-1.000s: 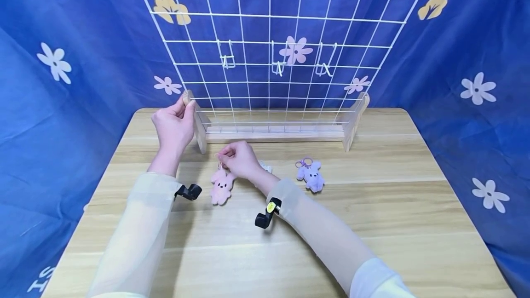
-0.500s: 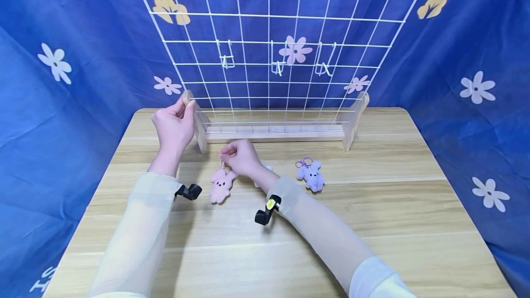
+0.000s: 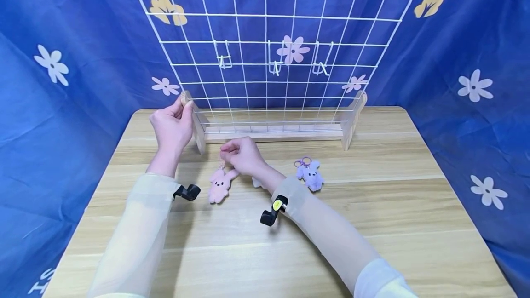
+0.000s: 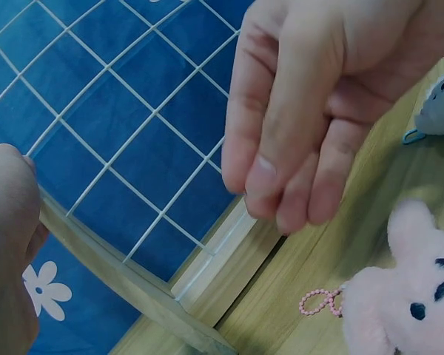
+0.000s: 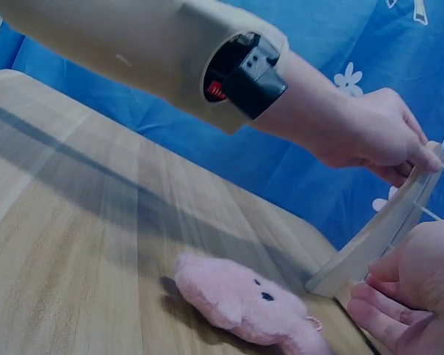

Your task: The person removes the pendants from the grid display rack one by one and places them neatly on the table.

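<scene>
My left hand (image 3: 171, 125) pinches the top of the wooden end support (image 5: 399, 214) on the left of the white wire grid rack (image 3: 265, 64). Just over the table, my right hand (image 3: 244, 155) has loosely bent fingers and holds nothing. Below its fingertips lies a pink plush rabbit keychain (image 3: 220, 186), face up. Its pink bead chain (image 4: 322, 302) rests on the wood, apart from the fingers in the left wrist view. A whitish plush keychain (image 4: 440, 107) is mostly hidden behind my right wrist in the head view. Farther right lies a purple plush keychain (image 3: 311, 176) with purple rings.
Three white hooks, left (image 3: 224, 61), middle (image 3: 275, 66) and right (image 3: 320, 67), hang in a row on the grid. The rack stands at the back of the wooden table (image 3: 393, 224). Blue flowered cloth (image 3: 476, 132) surrounds the table's back and sides.
My right hand has let go of the pink keychain's chain and moved slightly right. The pink plush has tilted a little. My left hand keeps its hold on the support.
</scene>
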`<move>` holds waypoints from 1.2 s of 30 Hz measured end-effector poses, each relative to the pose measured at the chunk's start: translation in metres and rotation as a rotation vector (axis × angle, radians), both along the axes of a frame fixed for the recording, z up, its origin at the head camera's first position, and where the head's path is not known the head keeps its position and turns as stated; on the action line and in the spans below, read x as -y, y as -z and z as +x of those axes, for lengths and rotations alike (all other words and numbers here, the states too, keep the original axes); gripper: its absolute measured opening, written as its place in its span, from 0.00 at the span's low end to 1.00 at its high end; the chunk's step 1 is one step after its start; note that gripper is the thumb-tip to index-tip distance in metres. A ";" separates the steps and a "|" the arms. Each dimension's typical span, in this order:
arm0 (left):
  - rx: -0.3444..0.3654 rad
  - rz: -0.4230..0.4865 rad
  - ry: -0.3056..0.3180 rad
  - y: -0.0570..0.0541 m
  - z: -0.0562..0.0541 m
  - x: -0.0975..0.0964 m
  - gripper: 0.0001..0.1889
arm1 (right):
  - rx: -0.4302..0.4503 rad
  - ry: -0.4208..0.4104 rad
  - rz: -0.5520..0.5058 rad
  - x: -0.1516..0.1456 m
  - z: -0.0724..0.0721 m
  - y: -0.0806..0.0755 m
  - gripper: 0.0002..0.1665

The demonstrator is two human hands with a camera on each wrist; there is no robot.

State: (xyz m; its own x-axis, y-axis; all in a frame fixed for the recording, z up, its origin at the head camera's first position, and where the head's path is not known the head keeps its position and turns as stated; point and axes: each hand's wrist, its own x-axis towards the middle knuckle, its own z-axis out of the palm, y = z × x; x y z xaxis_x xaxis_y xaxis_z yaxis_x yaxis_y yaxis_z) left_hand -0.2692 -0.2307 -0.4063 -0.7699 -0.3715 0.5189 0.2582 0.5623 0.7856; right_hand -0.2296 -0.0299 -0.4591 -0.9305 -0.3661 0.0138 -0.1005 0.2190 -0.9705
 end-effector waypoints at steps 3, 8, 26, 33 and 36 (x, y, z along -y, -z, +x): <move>0.003 0.012 0.002 0.000 0.000 0.000 0.15 | -0.003 -0.010 -0.021 -0.005 0.002 -0.006 0.10; 0.004 0.015 0.004 0.000 -0.001 -0.001 0.15 | -0.028 -0.033 -0.069 -0.017 0.002 -0.014 0.10; 0.114 0.086 -0.027 -0.008 0.007 0.002 0.16 | -0.053 -0.062 -0.156 -0.075 0.012 -0.044 0.11; 0.140 0.102 -0.002 -0.010 0.005 -0.002 0.18 | -0.101 -0.017 -0.211 -0.102 0.013 -0.053 0.09; 0.140 0.115 0.011 -0.011 0.005 -0.004 0.18 | -0.128 0.005 -0.224 -0.113 0.012 -0.055 0.08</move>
